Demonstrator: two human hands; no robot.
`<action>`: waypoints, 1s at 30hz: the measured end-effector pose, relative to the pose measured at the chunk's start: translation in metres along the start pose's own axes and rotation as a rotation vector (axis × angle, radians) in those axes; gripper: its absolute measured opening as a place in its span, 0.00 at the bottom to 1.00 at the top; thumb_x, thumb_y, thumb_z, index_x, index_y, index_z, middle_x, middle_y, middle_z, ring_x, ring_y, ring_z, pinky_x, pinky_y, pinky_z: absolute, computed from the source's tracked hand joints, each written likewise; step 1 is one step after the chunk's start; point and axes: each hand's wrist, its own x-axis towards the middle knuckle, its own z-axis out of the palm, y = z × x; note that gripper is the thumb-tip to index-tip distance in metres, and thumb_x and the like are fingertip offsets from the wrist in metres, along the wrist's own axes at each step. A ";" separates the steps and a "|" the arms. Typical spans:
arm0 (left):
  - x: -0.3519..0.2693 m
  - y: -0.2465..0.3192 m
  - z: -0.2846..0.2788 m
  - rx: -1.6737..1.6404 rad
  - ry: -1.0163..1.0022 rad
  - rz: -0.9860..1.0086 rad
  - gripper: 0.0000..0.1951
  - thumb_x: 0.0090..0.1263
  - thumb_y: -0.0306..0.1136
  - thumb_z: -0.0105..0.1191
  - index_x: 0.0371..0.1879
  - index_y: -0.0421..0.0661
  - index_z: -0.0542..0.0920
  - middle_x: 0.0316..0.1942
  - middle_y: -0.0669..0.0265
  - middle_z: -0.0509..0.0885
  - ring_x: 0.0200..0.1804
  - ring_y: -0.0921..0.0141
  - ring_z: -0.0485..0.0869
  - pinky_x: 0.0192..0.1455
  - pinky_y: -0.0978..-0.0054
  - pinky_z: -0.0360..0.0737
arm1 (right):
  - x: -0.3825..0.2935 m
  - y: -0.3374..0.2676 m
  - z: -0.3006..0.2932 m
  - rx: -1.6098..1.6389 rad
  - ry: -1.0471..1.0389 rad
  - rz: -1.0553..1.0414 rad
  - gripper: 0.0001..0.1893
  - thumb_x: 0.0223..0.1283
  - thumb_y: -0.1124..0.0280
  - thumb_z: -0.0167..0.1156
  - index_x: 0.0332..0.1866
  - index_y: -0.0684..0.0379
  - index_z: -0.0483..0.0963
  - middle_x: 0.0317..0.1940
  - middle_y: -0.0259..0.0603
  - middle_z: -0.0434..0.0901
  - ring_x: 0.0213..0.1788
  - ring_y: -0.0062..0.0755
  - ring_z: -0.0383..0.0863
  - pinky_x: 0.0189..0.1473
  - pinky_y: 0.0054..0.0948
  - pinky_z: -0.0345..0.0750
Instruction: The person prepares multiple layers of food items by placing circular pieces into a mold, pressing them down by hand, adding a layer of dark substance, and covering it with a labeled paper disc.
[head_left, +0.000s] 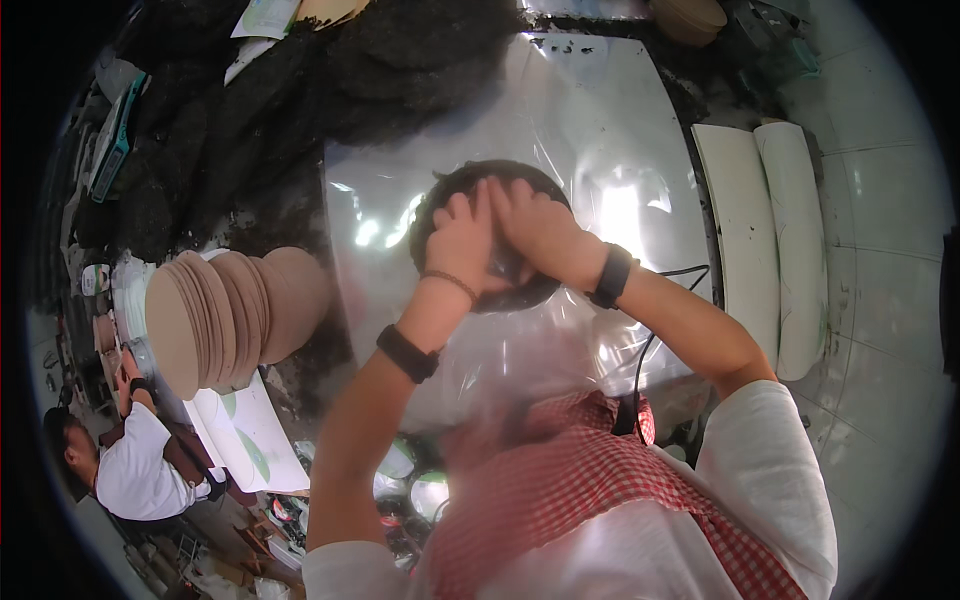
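Note:
A dark, round, flattish mass (551, 184) with a ragged edge lies before me on a clear plastic sheet (390, 172). My left hand (459, 240) rests on its left part, fingers partly bent. From the right, my right hand (536, 225) lies on the same mass, its fingers pointing to the far side. The fingertips of both hands meet near the middle. Between the palms a glossy dark patch shows; the undersides of the fingers are hidden. Neither hand appears to grip anything. A dark band is on each wrist.
Stacked brown discs (240, 315) stand left. A large dark heap (262, 142) spreads at the far left, near a teal-edged device (116, 142). White rolled sheets (791, 247) lie right. A black cable (645, 352) hangs near my right arm. Another person (150, 465) works at far left.

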 end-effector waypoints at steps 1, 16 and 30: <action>0.005 0.000 0.007 -0.004 -0.009 -0.003 0.75 0.33 0.58 0.81 0.78 0.37 0.45 0.53 0.48 0.69 0.49 0.50 0.79 0.46 0.62 0.86 | 0.001 0.000 0.005 -0.053 0.042 0.007 0.63 0.20 0.63 0.82 0.73 0.68 0.58 0.45 0.51 0.75 0.34 0.43 0.84 0.31 0.29 0.83; -0.069 0.031 0.033 -0.193 0.450 0.266 0.17 0.59 0.50 0.62 0.33 0.49 0.80 0.35 0.65 0.77 0.42 0.64 0.76 0.45 0.62 0.69 | 0.008 0.098 -0.023 0.351 0.235 -0.150 0.21 0.67 0.59 0.60 0.58 0.61 0.76 0.56 0.54 0.79 0.58 0.56 0.79 0.61 0.43 0.74; -0.124 0.022 0.056 -0.215 0.307 0.345 0.08 0.60 0.37 0.55 0.36 0.51 0.79 0.37 0.65 0.79 0.44 0.63 0.78 0.50 0.60 0.72 | 0.233 0.121 -0.046 -0.247 0.695 -0.340 0.19 0.59 0.74 0.58 0.57 0.64 0.74 0.57 0.50 0.78 0.62 0.44 0.77 0.64 0.37 0.73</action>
